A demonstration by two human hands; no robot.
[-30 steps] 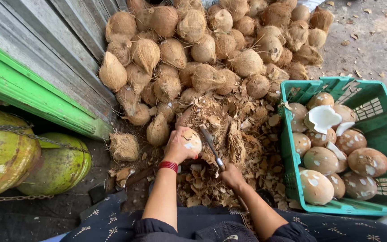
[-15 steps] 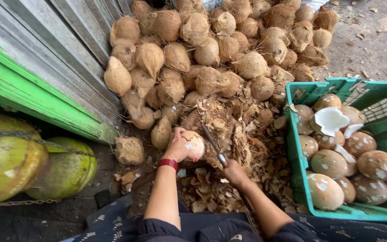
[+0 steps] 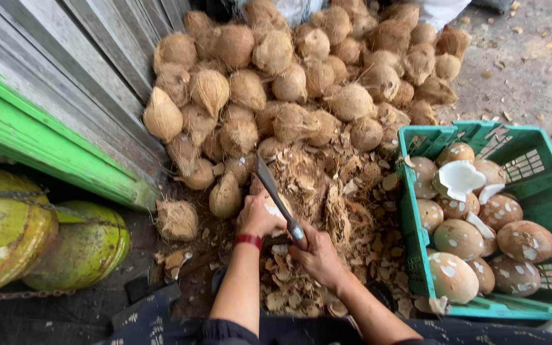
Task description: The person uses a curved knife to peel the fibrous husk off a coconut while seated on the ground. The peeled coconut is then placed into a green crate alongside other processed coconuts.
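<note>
Coconut heap blocks ahead, green crate hems right — husk-littered ground between, open.

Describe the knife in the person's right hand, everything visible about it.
The knife has a long, dull grey, metal-looking blade that runs up and to the left from the right hand, which hides the handle. The blade slants across the top of the coconut held in the left hand, its tip over the husk scraps. Whether the edge touches the coconut is unclear.

Green crate of peeled coconuts, husked pile, green cylinders.
</note>
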